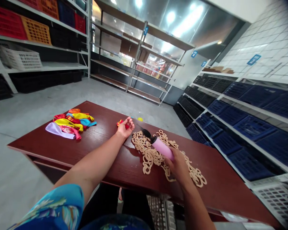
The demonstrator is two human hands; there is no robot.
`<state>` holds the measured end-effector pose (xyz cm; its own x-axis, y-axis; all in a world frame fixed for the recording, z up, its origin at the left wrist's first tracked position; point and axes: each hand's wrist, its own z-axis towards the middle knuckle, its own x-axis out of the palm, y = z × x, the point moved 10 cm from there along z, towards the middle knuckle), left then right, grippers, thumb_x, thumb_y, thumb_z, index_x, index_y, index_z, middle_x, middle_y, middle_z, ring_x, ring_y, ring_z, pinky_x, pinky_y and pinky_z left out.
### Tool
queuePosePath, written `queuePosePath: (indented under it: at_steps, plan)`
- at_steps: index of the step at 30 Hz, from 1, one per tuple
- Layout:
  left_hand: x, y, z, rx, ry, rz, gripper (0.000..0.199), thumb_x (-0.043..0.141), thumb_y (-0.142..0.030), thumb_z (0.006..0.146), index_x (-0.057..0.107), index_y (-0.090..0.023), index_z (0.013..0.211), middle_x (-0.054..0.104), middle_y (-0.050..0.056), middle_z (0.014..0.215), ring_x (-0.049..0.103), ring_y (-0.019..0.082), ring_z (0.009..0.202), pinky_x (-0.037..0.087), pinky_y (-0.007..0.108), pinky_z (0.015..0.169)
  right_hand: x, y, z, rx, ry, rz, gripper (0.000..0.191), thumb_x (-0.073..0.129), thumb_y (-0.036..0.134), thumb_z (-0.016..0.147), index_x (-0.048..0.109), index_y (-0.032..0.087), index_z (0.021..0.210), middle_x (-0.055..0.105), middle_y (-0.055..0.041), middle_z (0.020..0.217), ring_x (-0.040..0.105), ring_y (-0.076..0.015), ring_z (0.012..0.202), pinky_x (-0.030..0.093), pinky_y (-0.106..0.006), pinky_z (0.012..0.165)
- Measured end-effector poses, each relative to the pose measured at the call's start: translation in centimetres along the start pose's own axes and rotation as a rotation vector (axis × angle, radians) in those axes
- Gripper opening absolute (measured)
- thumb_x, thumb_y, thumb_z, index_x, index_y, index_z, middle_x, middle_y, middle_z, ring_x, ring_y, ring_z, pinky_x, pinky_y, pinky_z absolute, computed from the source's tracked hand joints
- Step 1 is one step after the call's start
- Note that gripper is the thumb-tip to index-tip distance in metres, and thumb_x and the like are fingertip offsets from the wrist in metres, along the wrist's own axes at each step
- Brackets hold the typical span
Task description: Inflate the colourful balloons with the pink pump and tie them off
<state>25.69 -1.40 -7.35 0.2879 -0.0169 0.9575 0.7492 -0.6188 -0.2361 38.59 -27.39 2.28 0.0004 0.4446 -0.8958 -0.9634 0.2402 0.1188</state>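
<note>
My right hand (176, 161) is wrapped round a pink hand pump (162, 147) with a black nozzle that points up and left. The pump is above a tangled heap of beige, curled loops (147, 155) on the dark red table. My left hand (126, 127) is turned palm up near the table's far edge, its fingers curled. A small red and yellow item (120, 122) shows beside its thumb side, and a bit of red shows at the fingers. At the table's left lies a pile of colourful limp balloons (73, 123), lilac, yellow, red, blue and orange.
The table (96, 150) stands on a grey floor. Shelves with dark blue crates (256, 124) line the right side. Red, orange and white crates (24, 59) fill shelves at the left. Bare metal shelving (134, 76) stands behind. A small yellow round thing (140, 119) shows past the far edge.
</note>
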Motion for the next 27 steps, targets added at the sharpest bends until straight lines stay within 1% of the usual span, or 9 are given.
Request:
queuePosePath:
  at_steps: [2, 5, 7, 13, 19, 23, 27]
  plan:
    - [0.0, -0.1, 0.0, 0.010, -0.008, -0.017, 0.018, 0.043, -0.019, 0.084, 0.060, -0.016, 0.085, 0.060, 0.004, 0.071, 0.056, 0.009, 0.060, 0.046, 0.025, 0.062, 0.0, 1.7, -0.2, -0.060, -0.004, 0.024, 0.040, 0.050, 0.036, 0.079, 0.044, 0.019, 0.115, 0.054, -0.0109, 0.107, 0.050, -0.0244, 0.096, 0.040, -0.039, 0.082]
    - [0.4, 0.2, 0.1, -0.006, 0.031, -0.060, 0.019, 0.042, -0.019, 0.085, 0.060, -0.015, 0.086, 0.060, 0.005, 0.071, 0.055, 0.010, 0.060, 0.047, 0.026, 0.062, 0.3, 2.8, -0.2, -0.074, 0.008, -0.018, 0.040, 0.050, 0.034, 0.079, 0.045, 0.020, 0.116, 0.054, -0.0111, 0.105, 0.050, -0.0259, 0.095, 0.040, -0.041, 0.080]
    - [0.5, 0.3, 0.2, -0.016, 0.042, -0.073, 0.019, 0.042, -0.019, 0.085, 0.060, -0.015, 0.086, 0.060, 0.005, 0.071, 0.055, 0.010, 0.060, 0.047, 0.026, 0.062, 0.7, 3.1, -0.1, -0.064, 0.020, -0.049, 0.039, 0.050, 0.034, 0.079, 0.045, 0.020, 0.116, 0.054, -0.0109, 0.104, 0.050, -0.0262, 0.094, 0.040, -0.041, 0.080]
    - [0.4, 0.4, 0.0, -0.017, 0.017, -0.039, 0.015, 0.046, -0.018, 0.083, 0.060, -0.015, 0.087, 0.060, 0.004, 0.070, 0.056, 0.010, 0.061, 0.046, 0.025, 0.063, 0.8, 3.6, 0.4, -0.061, 0.013, -0.076, 0.039, 0.050, 0.033, 0.079, 0.044, 0.020, 0.116, 0.054, -0.0107, 0.107, 0.048, -0.0257, 0.097, 0.039, -0.041, 0.082]
    - [0.5, 0.6, -0.1, 0.011, 0.022, 0.052, 0.012, 0.048, -0.016, 0.081, 0.058, -0.016, 0.088, 0.059, 0.002, 0.069, 0.054, 0.010, 0.056, 0.045, 0.025, 0.058, 1.0, 3.8, 1.0, -0.076, -0.012, -0.079, 0.042, 0.051, 0.035, 0.079, 0.044, 0.020, 0.117, 0.054, -0.0115, 0.108, 0.048, -0.0266, 0.097, 0.039, -0.042, 0.080]
    - [0.5, 0.6, -0.1, 0.029, 0.027, 0.067, 0.014, 0.049, -0.011, 0.080, 0.056, -0.017, 0.090, 0.058, 0.001, 0.068, 0.053, 0.009, 0.054, 0.045, 0.024, 0.055, 1.2, 4.1, 1.5, -0.070, -0.008, -0.073, 0.040, 0.053, 0.037, 0.078, 0.046, 0.020, 0.114, 0.054, -0.0115, 0.106, 0.049, -0.0265, 0.095, 0.038, -0.041, 0.080]
    - [0.0, 1.0, 0.0, 0.007, -0.037, 0.039, 0.010, 0.052, -0.011, 0.078, 0.055, -0.016, 0.086, 0.056, 0.000, 0.066, 0.052, 0.008, 0.053, 0.044, 0.023, 0.054, 1.3, 5.0, 2.1, -0.066, -0.011, -0.066, 0.039, 0.053, 0.038, 0.078, 0.048, 0.019, 0.111, 0.055, -0.0111, 0.104, 0.049, -0.0256, 0.092, 0.038, -0.039, 0.079]
